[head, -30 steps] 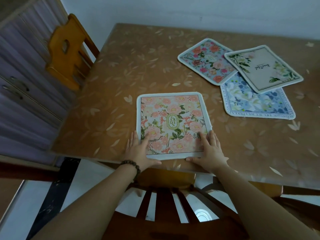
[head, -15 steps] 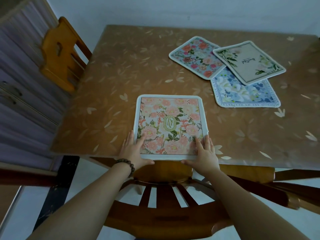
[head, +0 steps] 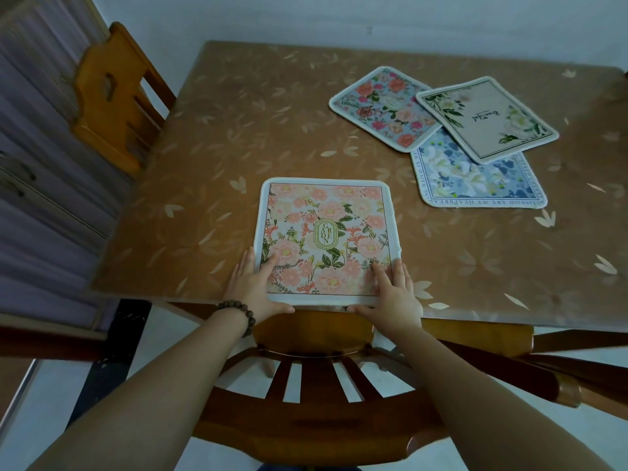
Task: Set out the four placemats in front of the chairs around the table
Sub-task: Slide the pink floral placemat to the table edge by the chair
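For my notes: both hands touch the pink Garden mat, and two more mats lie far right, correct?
No, three: rose mat, beige mat and blue mat, per the head view. Left hand and right hand do touch the pink Garden mat.

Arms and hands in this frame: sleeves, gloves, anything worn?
Both forearms are bare: no sleeves in view, no gloves. The left hand has a bracelet of dark brown round beads at its wrist. The right hand wears nothing; no rings visible.

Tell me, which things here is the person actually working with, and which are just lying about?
In use: pink floral GARDEN mat; left hand and right hand resting on its near corners.
Lying about: red-rose mat, beige mat, blue mat, overlapping; side chair; near chair.
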Tool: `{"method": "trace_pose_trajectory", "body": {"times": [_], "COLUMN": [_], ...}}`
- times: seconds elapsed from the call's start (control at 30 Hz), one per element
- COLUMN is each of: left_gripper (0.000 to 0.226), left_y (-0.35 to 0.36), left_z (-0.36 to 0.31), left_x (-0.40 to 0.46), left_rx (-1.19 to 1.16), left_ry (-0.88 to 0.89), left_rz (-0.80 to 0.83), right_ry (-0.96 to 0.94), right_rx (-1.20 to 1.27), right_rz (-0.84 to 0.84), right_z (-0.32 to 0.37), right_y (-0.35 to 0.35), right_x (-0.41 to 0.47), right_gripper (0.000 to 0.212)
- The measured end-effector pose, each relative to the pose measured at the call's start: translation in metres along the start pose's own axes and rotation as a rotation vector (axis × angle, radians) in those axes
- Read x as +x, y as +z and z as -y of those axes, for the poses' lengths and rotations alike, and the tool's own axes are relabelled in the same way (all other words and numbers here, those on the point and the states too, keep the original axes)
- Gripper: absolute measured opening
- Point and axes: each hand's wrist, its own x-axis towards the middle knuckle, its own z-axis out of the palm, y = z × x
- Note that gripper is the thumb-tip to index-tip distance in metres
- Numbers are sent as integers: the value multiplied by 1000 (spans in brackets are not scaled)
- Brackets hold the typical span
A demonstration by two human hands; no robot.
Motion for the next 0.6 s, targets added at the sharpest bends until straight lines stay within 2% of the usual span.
{"method": "trace_pose_trajectory", "body": {"times": [0.3,0.43,0.5,0.6], "left_gripper": [119,115,107,88], "left_y": [-1,-2,-4,-13], "left_z": [-6,-10,-13,-21], "left_x": [-6,-8,-11,-19], "left_rx": [-19,-16,-14,-10], "left_ry": [-10,-35,-58,-64], "left_rz": [-6,35,56,29], "right_ry": [-2,10,17,-18], "right_rx": [14,41,71,69], "right_rz": [-9,51,89,82], "right_z": [1,2,2,4], "right_y": [0,-6,-12,-27], "right_x": [-4,-3,-3,-7], "right_gripper": [109,108,104,86]}}
